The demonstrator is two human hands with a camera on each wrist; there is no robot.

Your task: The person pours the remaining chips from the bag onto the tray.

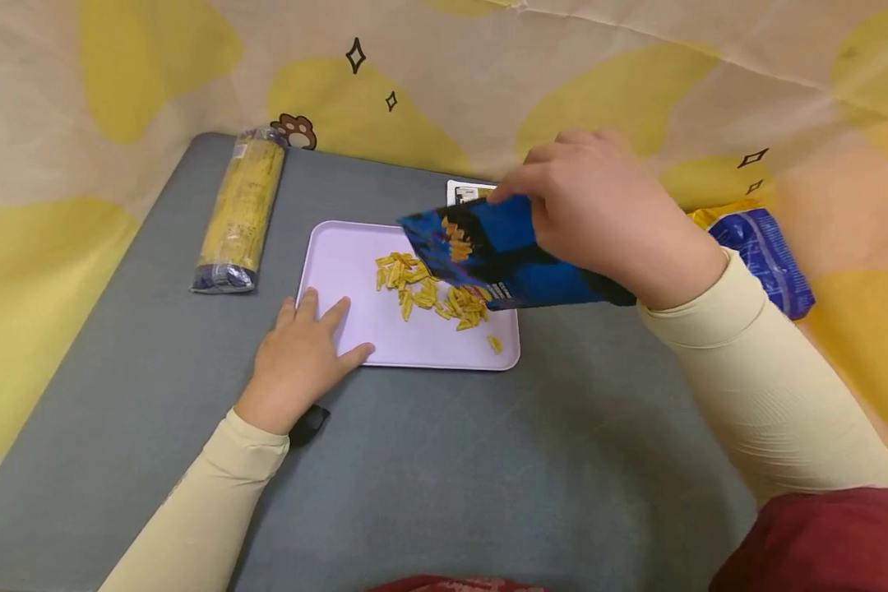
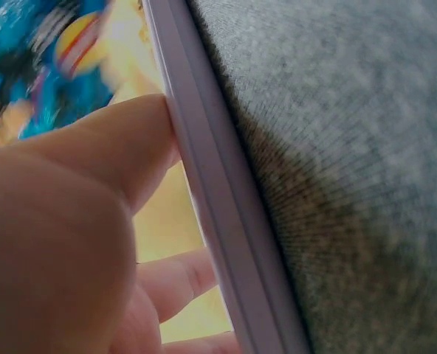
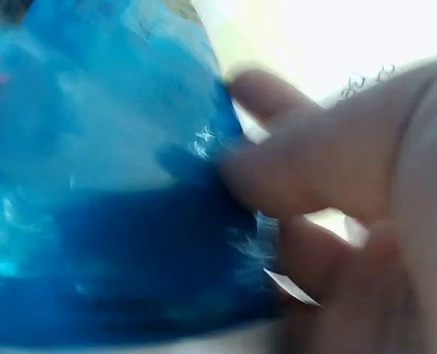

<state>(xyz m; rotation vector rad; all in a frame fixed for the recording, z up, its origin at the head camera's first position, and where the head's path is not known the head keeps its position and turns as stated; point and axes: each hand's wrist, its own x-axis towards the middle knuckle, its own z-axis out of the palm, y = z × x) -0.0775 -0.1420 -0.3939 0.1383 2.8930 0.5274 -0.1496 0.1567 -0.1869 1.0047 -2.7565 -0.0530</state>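
Note:
My right hand (image 1: 588, 197) pinches a blue snack bag (image 1: 511, 255) by its edge and holds it tilted over the lilac tray (image 1: 355, 321). In the right wrist view the thumb (image 3: 277, 169) presses on the shiny blue bag (image 3: 130, 206). Small yellow-brown snack sticks (image 1: 422, 288) lie scattered on the tray under the bag's lower left end, one (image 1: 495, 344) apart near the right corner. My left hand (image 1: 299, 362) rests on the tray's left front corner with its fingers spread. The left wrist view shows that thumb (image 2: 130, 140) along the tray rim (image 2: 211, 177).
A long clear pack of yellow noodle-like strands (image 1: 240, 214) lies at the back left of the grey table (image 1: 444, 485). Behind the tray a white-edged card (image 1: 466, 191) is partly covered by the bag. A blue and yellow packet (image 1: 765, 259) lies at the right by the patterned cloth (image 1: 444, 90).

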